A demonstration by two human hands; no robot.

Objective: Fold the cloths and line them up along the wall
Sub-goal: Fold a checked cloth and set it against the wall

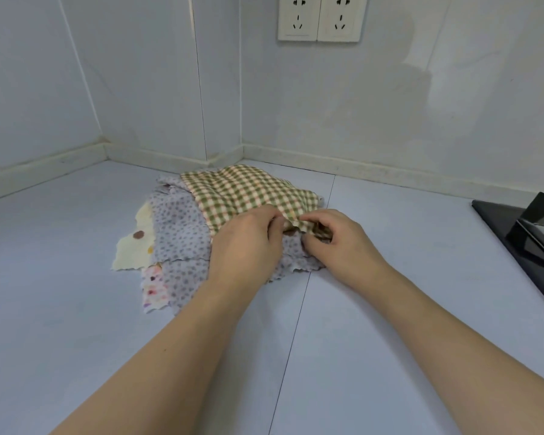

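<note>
A loose pile of cloths lies on the pale counter near the corner. On top is a green checked cloth [242, 191]. Under it spreads a lilac dotted cloth [179, 233], with a cream cloth with brown dots [134, 246] sticking out at the left and a pink flowered cloth [154, 291] at the front left. My left hand [245, 243] and my right hand [339, 240] meet at the near edge of the checked cloth, and each pinches that edge between thumb and fingers. The cloth below my hands is hidden.
The wall [390, 105] and its skirting run behind the pile, meeting in a corner at the left. A double socket [322, 17] sits high on the wall. A black hob with a black stand [534, 227] lies at the right edge.
</note>
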